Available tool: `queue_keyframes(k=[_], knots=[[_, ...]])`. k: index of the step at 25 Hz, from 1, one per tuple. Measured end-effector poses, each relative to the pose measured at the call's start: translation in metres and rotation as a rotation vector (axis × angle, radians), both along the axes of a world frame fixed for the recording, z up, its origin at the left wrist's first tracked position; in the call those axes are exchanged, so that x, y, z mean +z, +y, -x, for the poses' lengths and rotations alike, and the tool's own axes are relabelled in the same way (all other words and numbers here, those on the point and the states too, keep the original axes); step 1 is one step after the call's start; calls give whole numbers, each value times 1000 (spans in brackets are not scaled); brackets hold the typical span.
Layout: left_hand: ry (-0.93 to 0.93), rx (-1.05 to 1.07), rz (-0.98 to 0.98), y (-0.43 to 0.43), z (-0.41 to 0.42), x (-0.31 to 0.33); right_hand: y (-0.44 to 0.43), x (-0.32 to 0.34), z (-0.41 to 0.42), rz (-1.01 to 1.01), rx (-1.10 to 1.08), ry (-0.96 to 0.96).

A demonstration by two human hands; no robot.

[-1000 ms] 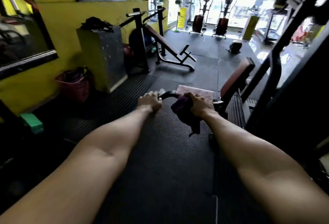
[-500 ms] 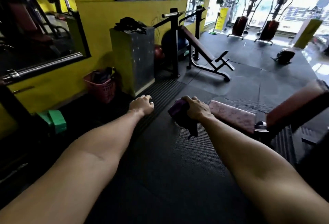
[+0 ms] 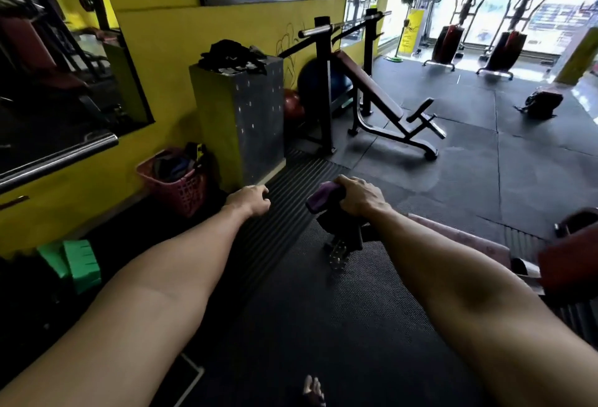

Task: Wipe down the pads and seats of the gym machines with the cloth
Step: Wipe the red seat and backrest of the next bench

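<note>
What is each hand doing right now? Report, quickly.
Left hand: closed, fingers curled, holding nothing visible.
Right hand: closed on the purple cloth.

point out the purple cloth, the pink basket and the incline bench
purple cloth (image 3: 318, 200), head view, bright upper fold
pink basket (image 3: 187, 194), head view, front wall
incline bench (image 3: 369, 83), head view, sloped back pad
</note>
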State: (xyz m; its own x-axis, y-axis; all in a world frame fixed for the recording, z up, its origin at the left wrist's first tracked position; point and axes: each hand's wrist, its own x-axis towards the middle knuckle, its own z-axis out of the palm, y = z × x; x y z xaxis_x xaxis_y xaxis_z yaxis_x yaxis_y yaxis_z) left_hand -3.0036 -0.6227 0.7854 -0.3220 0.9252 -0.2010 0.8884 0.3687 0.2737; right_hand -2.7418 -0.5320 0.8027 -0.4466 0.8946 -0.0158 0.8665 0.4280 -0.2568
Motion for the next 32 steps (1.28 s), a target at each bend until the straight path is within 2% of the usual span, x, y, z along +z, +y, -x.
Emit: queue_keyframes(k=[4, 7, 10, 19, 32], knots=[[2, 25, 38, 100, 36, 13, 105, 1, 46, 23, 32, -33], [-43, 37, -12, 165, 64, 22, 167, 5, 79, 15, 54, -24], [-33, 27, 60, 225, 93, 8, 222, -1, 112, 34, 58, -18], [-5, -122, 6, 440, 179, 4, 406, -16, 182, 25, -106, 56], [28, -338, 38, 759, 145, -12, 675, -44, 159, 81, -345, 56]])
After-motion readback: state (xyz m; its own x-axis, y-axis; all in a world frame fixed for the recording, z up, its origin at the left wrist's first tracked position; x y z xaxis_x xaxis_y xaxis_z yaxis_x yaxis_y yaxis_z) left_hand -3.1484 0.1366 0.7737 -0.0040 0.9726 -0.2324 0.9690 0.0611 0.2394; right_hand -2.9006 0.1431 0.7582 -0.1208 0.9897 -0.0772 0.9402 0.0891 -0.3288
